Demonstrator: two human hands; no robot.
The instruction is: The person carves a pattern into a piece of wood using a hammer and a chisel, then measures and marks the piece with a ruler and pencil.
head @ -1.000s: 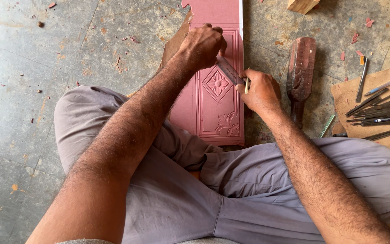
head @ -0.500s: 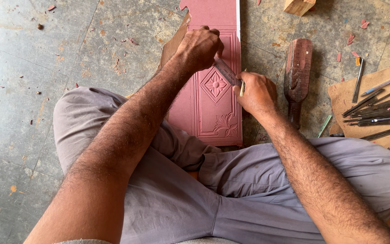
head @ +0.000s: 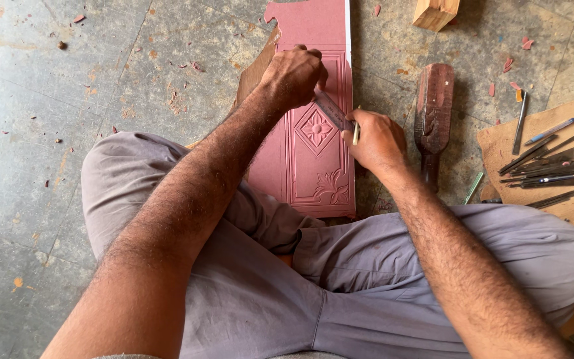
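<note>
I see my left hand (head: 293,76) and right hand (head: 377,138) both clenched on a chisel (head: 332,110) over the red carved panel (head: 315,126). A wooden mallet (head: 432,119) lies just right of that panel.

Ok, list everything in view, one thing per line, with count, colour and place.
carved panel: one, reddish pink, on the floor ahead of the knees, with a diamond flower and a leaf motif.
chisel: one, dark, slanted over the panel, held between both hands.
mallet: one, dark brown wood, on the floor right of the panel.
carving tools: a bunch, dark metal, lying on a brown sheet at far right.
wood block: one, pale, top edge.
chips: scattered, pink, on the grey floor.
trousers: grey, legs crossed.
left hand: gripping the chisel's upper end.
right hand: fingers on its lower end.
</note>
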